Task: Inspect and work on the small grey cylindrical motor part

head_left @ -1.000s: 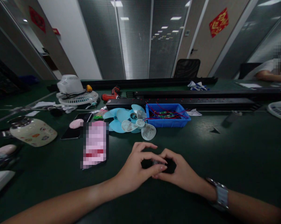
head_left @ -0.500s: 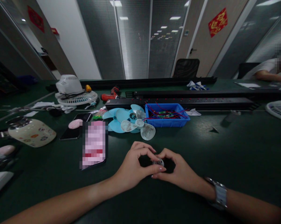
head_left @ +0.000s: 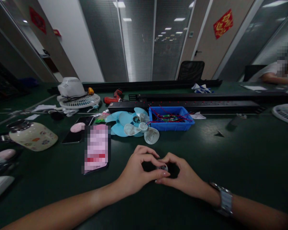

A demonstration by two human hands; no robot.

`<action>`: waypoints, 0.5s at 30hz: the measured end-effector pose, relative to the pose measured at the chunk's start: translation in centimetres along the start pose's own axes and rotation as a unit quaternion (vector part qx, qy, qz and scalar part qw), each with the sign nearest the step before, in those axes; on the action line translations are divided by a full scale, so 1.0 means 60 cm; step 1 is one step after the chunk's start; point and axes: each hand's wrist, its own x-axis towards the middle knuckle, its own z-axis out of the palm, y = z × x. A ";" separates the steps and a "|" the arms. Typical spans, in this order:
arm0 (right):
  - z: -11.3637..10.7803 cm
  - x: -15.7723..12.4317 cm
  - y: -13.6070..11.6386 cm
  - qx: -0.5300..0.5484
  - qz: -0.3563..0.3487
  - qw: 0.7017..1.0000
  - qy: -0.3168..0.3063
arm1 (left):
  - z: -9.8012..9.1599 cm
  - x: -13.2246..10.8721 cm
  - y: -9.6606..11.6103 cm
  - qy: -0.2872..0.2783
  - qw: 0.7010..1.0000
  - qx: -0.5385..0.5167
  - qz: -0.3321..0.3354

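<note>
Between my two hands is a small round grey part (head_left: 165, 167) with dark spots on its face. The thumb and fingertips of my left hand (head_left: 140, 169) pinch it from the left. From the other side, my right hand (head_left: 188, 175) closes thumb and fingers around it, with a watch on the wrist. Fingertips cover much of the part, so its kind is unclear. Beyond the hands lie light-blue fan blades (head_left: 120, 119) and a greyish-white fan blade (head_left: 151, 135). Behind them stands a blue bin (head_left: 172, 125) holding red and black wires and green boards.
At left are a cream flask (head_left: 36, 137), a pink-screened phone (head_left: 97, 147) and a dark phone (head_left: 72, 136). Farther back are a white fan (head_left: 72, 88), a red drill (head_left: 112, 97) and long black bars (head_left: 206, 105). Another person (head_left: 273, 73) sits at far right.
</note>
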 end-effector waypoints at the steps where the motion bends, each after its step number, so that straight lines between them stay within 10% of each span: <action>1: 0.000 0.000 0.000 -0.002 0.000 1.000 0.001 | 0.000 0.000 0.000 0.002 1.000 -0.001 0.000; 15: 0.000 0.000 0.001 -0.009 0.004 1.000 0.010 | 0.006 -0.006 0.003 0.000 1.000 -0.010 -0.006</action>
